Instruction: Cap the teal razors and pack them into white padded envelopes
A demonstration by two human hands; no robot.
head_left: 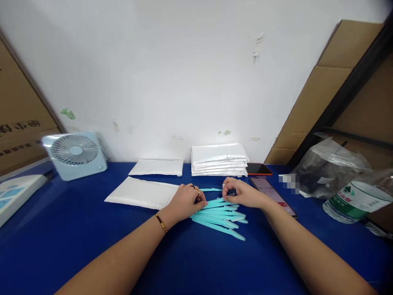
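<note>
Several slim turquoise eyebrow razors (219, 218) lie fanned out on the blue table, their narrow tips pointing right. My left hand (188, 201) has its fingers curled and closed at the handle ends of the upper razors. Across from it, my right hand (241, 192) pinches the tip end of a razor near the top of the fan. One more razor (211, 189) spans the gap between the two hands. Partly under my left hand lies a large white padded mailer (141, 192).
Behind are a single white mailer (156, 167) and a stack of mailers (219, 159) against the wall. Two phones, one lit (270, 192) and one dark (259, 169), lie right. A small fan (76, 155) stands left; a plastic bottle (353, 200) and a clear bag (325, 168) are far right.
</note>
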